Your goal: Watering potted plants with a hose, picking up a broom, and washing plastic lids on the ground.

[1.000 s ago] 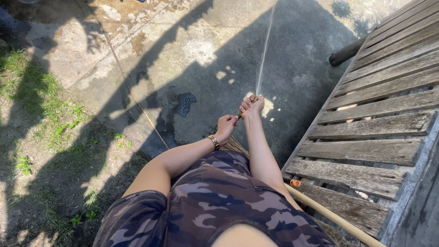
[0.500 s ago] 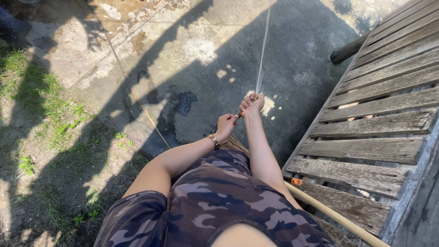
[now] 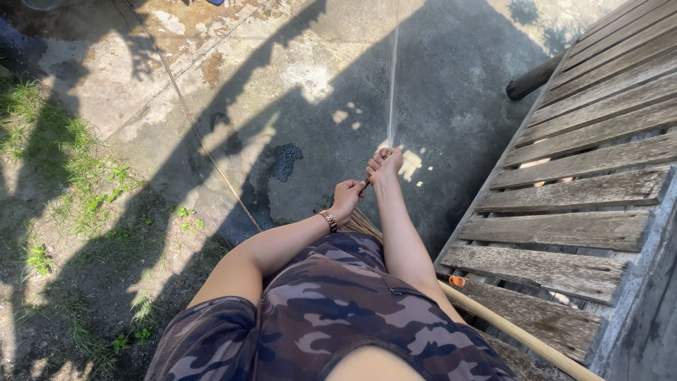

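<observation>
We see a weathered wooden bench (image 3: pixel 578 183) of grey slats. Left of the bench lies cracked concrete ground (image 3: pixel 296 77) with a dark wet patch (image 3: pixel 284 161). Farther left of the bench grows a strip of grass (image 3: pixel 63 162). A pale pole (image 3: pixel 522 337) leans along the bench's near edge, an orange cap (image 3: pixel 457 281) beside it.

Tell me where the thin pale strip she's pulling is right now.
In the head view the thin pale strip rises from the right hand just right of centre, over the shaded concrete ground, left of the wooden slatted bench.
</observation>
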